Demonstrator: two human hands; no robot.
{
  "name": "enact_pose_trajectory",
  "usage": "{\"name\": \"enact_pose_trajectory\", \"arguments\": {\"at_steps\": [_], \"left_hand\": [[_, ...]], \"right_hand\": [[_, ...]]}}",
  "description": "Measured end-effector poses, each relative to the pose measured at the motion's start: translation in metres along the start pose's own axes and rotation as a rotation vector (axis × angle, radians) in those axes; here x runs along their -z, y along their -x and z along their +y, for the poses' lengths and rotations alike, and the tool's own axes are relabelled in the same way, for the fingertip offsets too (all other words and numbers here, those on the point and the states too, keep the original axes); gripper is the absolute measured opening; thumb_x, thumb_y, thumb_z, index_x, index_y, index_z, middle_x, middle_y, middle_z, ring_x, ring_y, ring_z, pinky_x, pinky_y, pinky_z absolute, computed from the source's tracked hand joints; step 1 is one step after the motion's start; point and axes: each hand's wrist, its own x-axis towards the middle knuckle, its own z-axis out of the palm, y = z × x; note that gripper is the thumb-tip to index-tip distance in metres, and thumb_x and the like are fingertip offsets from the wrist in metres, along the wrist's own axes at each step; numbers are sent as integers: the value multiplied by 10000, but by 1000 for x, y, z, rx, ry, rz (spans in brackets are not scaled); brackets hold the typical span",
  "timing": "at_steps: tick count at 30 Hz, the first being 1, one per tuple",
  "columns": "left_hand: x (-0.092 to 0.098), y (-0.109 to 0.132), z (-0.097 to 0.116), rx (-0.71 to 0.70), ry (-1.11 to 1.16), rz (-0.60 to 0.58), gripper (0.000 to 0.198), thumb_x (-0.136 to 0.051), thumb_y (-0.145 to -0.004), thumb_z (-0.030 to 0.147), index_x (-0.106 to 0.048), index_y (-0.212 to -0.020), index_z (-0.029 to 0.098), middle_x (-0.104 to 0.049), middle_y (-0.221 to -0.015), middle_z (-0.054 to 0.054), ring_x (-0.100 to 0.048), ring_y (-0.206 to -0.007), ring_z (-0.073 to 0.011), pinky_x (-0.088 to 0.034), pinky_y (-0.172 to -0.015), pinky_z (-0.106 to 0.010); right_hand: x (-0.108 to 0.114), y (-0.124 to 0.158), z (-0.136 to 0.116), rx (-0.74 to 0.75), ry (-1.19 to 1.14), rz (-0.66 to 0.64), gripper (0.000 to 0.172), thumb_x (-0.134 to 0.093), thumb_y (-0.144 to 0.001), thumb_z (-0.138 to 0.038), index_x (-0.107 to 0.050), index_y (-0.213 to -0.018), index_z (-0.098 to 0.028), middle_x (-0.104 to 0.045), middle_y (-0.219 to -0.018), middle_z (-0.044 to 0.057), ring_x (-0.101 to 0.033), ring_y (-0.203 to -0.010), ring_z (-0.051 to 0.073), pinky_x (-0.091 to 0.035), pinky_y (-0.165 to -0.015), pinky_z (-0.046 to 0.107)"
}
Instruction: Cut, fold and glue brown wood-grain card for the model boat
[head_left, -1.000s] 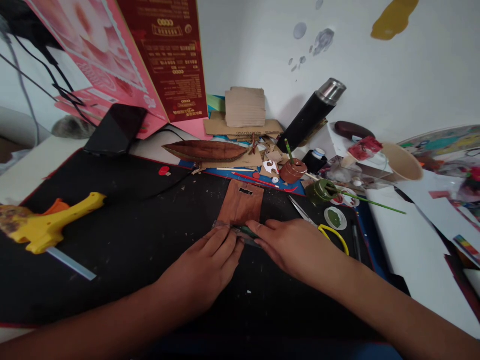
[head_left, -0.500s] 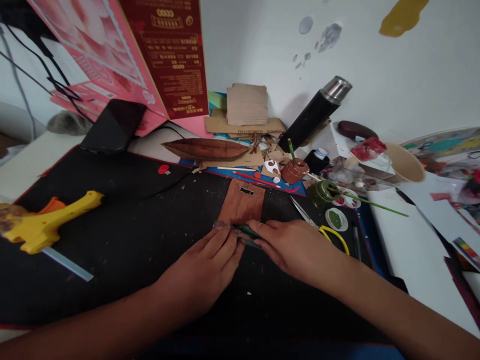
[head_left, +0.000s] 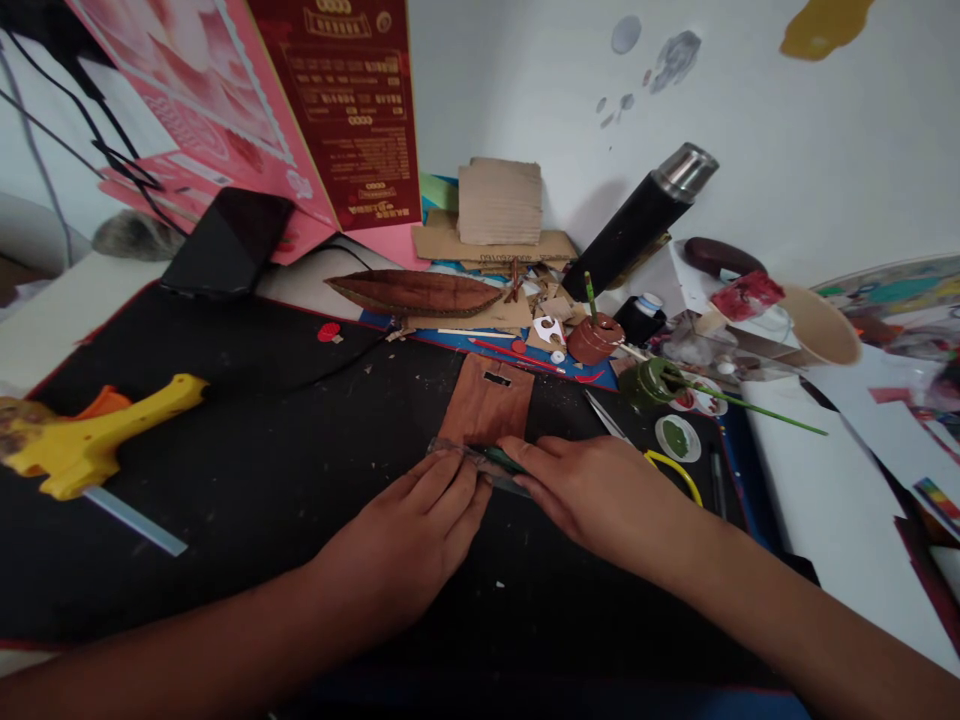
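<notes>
A brown painted board with a small rectangular slot near its far end lies in front of me. A see-through, ruler-like strip crosses its near end. With bent fingers held together, my left hand presses the strip down from the left. My right hand is closed around a slim dark green tool, which looks like a craft knife, and its tip sits at the strip near my left fingertips. Fingers hide most of the tool and its blade. Scissors with yellow handles lie beside my right hand.
On the black mat, a yellow glue gun lies at left. Behind are a brown boat-shaped piece, a brown paint jar, a green paint jar with a brush, and a black flask. A phone lies back left.
Both hands stay nearly in place at the strip, with the right hand shifted very slightly. The whole view has moved a little; the board and strip lie as before.
</notes>
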Motion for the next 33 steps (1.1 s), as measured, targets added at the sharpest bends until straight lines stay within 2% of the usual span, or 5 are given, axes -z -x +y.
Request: {"name": "enact_pose_trajectory", "arguments": {"at_steps": [8, 15, 26, 33], "left_hand": [[1, -1, 0, -1, -13, -12, 438, -510, -987, 231, -620, -1371, 53, -673, -1365, -190, -585, -1311, -346, -494, -1110, -460], [1, -1, 0, -12, -9, -4, 440, -497, -980, 211, -620, -1364, 34, -676, -1357, -204, -596, -1300, -368, -506, -1099, -479], [1, -1, -1, -17, 0, -10, 440, -522, -992, 241, -614, -1372, 39, -666, -1364, -207, -579, -1309, -340, -469, -1119, -463], [2, -3, -1, -2, -3, 7, 421, -521, -981, 238, -632, -1340, 49, -685, -1334, -185, -601, -1280, -345, -520, -1072, -449]], "right_hand": [[1, -1, -3, -7, 25, -24, 369, -547, -1035, -216, -609, -1395, -171, -747, -935, 52, -707, -702, 191, -385, -559, 311], [1, -1, -6, -3, 107, -29, 480, -602, -965, -129, -580, -1444, -157, -745, -924, 40, -696, -669, 189, -344, -518, 330], [0, 2, -9, 11, 160, 14, 482, -591, -956, -95, -585, -1434, -154, -732, -884, 34, -676, -629, 184, -258, -497, 346], [2, -1, -12, -2, 135, -19, 498, -591, -944, -91, -597, -1439, -140, -738, -868, 43, -667, -621, 174, -258, -499, 341]]}}
